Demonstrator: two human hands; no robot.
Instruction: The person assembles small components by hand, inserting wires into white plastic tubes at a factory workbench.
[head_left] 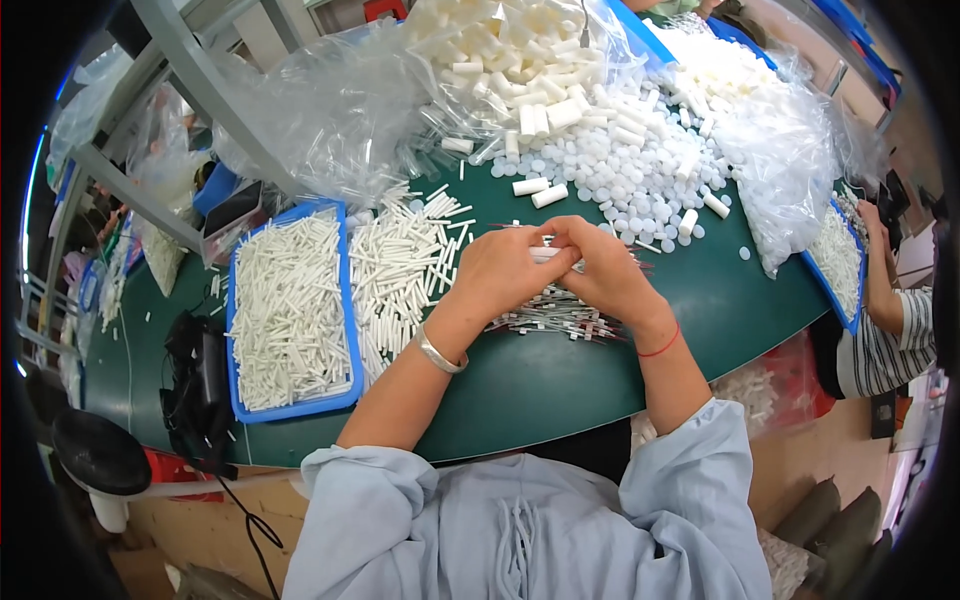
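Note:
My left hand [498,266] and my right hand [612,272] meet over the middle of the green table, fingers curled and thumbs close together. Between them a white cylinder [543,254] shows in part, held by both; its ends are hidden by the fingers. Right below the hands lies a pile of thin sticks [560,316] with red, white and dark parts. Left of that pile are loose short white tubes [405,270]. Beyond my hands, two larger white cylinders [549,196] lie on their sides, beside many small translucent round caps [640,175].
A blue tray [356,345] full of thin white tubes stands at the left, next to a black object [200,375] with a cable. Clear bags [330,115] and a grey metal frame [200,100] are behind. At the right sits a co-worker in a striped sleeve [880,345].

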